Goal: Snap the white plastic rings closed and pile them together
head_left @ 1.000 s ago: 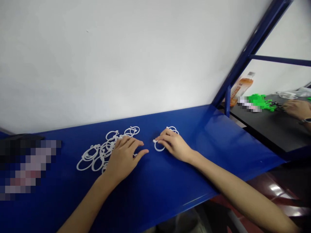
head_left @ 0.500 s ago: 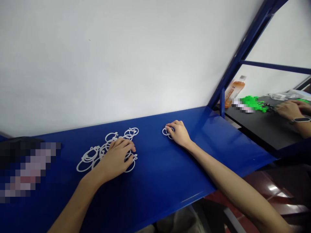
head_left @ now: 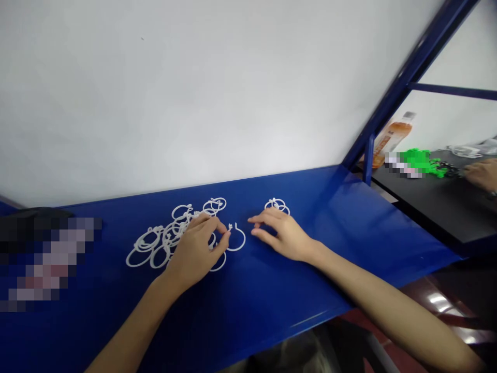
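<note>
My left hand [head_left: 200, 247] pinches a thin white ring [head_left: 244, 239] between thumb and forefinger. This ring has a gap at its top with small knobs beside it. Beneath and around that hand lies a loose pile of several similar white rings [head_left: 149, 242], partly covered by my fingers. My right hand [head_left: 283, 233] hovers to the right of the pinched ring, thumb and fingers apart, with nothing in it. Just behind its knuckles, a small group of white rings [head_left: 282, 203] rests on the blue table [head_left: 252, 295].
A dark item [head_left: 34, 220] lies at the table's left end beside a blurred-out strip. Blue frame posts [head_left: 368, 155] rise at the right. Beyond them, a black table [head_left: 427, 202] holds an orange drink bottle [head_left: 394, 137], green pieces [head_left: 417, 158] and another person's hand [head_left: 483, 173].
My left hand has lifted a ring from the pile's right side and moved it rightward. My right hand has left the small ring group, coming nearer to me and opening.
</note>
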`<state>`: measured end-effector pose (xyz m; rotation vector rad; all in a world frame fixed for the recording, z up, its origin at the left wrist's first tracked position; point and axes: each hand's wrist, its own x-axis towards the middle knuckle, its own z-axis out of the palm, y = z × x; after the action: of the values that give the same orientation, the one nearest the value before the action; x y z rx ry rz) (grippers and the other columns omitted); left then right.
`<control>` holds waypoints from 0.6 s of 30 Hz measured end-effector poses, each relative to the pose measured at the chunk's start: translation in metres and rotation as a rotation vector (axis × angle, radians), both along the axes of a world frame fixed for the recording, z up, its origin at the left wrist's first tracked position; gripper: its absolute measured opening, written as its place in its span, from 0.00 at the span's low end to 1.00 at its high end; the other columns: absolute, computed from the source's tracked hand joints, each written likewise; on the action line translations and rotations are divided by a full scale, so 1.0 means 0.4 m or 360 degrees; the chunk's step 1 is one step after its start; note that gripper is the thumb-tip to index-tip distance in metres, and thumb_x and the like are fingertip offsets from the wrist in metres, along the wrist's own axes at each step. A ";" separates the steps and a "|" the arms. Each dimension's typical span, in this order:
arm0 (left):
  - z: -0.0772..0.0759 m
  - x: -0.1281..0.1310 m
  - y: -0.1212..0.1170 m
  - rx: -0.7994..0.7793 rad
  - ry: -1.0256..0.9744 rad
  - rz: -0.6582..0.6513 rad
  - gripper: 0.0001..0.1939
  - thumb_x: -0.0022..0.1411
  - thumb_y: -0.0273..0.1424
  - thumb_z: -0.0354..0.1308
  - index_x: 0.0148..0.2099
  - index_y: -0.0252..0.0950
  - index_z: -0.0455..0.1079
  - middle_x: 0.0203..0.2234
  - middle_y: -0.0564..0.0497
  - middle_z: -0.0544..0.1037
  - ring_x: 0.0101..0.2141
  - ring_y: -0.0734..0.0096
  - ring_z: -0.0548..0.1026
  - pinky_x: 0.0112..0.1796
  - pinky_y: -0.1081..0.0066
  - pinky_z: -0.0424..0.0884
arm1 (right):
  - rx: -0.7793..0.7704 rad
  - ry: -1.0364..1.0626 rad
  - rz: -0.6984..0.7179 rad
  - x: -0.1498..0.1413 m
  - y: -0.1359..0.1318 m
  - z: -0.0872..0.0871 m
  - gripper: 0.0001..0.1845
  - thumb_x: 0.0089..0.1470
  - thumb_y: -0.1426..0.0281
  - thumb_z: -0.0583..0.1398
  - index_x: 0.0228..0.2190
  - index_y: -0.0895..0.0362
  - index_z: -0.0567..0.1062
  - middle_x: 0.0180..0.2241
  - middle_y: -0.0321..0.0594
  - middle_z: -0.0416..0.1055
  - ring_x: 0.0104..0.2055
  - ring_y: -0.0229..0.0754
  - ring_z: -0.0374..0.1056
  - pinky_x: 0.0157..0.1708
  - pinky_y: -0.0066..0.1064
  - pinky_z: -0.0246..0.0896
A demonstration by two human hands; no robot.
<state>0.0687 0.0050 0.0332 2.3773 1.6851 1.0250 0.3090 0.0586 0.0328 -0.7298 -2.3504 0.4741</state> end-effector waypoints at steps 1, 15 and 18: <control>0.000 0.012 -0.006 0.0044 -0.0041 -0.0024 0.07 0.65 0.32 0.54 0.33 0.39 0.66 0.30 0.53 0.74 0.36 0.67 0.72 0.42 0.64 0.70 | -0.0083 -0.0010 0.0089 -0.008 -0.013 0.000 0.14 0.66 0.63 0.58 0.47 0.56 0.75 0.39 0.41 0.76 0.42 0.43 0.70 0.46 0.37 0.67; -0.009 0.062 -0.027 0.0130 -0.0110 -0.0373 0.07 0.65 0.34 0.60 0.45 0.40 0.71 0.32 0.54 0.79 0.37 0.69 0.74 0.41 0.66 0.72 | -0.0126 -0.0273 0.0286 -0.015 -0.036 -0.025 0.14 0.69 0.70 0.50 0.44 0.58 0.75 0.37 0.42 0.77 0.36 0.41 0.72 0.37 0.30 0.65; -0.019 0.065 -0.028 0.0241 0.0074 -0.0480 0.07 0.68 0.31 0.57 0.47 0.40 0.72 0.33 0.54 0.79 0.37 0.69 0.73 0.42 0.66 0.70 | -0.0119 -0.0395 0.0254 -0.018 -0.039 -0.031 0.16 0.70 0.68 0.50 0.41 0.58 0.76 0.34 0.41 0.76 0.32 0.39 0.71 0.32 0.28 0.63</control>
<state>0.0948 -0.0064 0.0255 2.6607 1.2446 1.0843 0.3017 0.0429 0.0206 -0.6705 -2.6493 0.5708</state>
